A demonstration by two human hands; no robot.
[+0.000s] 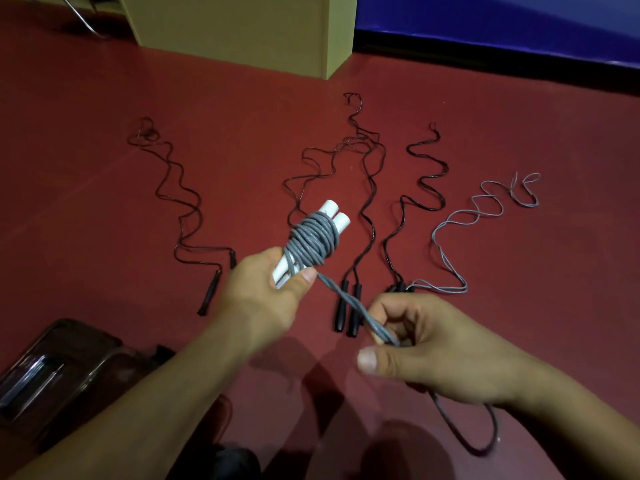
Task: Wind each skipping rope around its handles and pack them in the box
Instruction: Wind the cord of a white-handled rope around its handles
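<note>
A: What sits furthest left?

B: A dark, glossy box (65, 372), rectangular, its contents too dim to make out. Past it a thin black skipping rope (180, 209) lies in loose waves on the matte red floor (86, 140), its slim black handles just beside each other.

A: And the hands?

B: The left hand (266, 299) grips two smooth white tubular handles (332, 216), held side by side and tilted up to the right, thumb pressed across their lower ends. A grey cord (311, 244), round and slightly speckled, is wound in thick overlapping coils round the middle of the pair. From the coil a doubled, twisted length runs down to the right hand (440, 348), whose curled fingers pinch it; the slack hangs in a loop below the wrist.

A: Behind them?

B: Two more black ropes (367, 188), wavy and shiny, with tapered black handles (346, 306) lying parallel. Further right, a second grey rope (485, 209) snakes across the floor. At the back stand a pale yellow-green column (242, 29) and a blue wall (519, 19).
</note>
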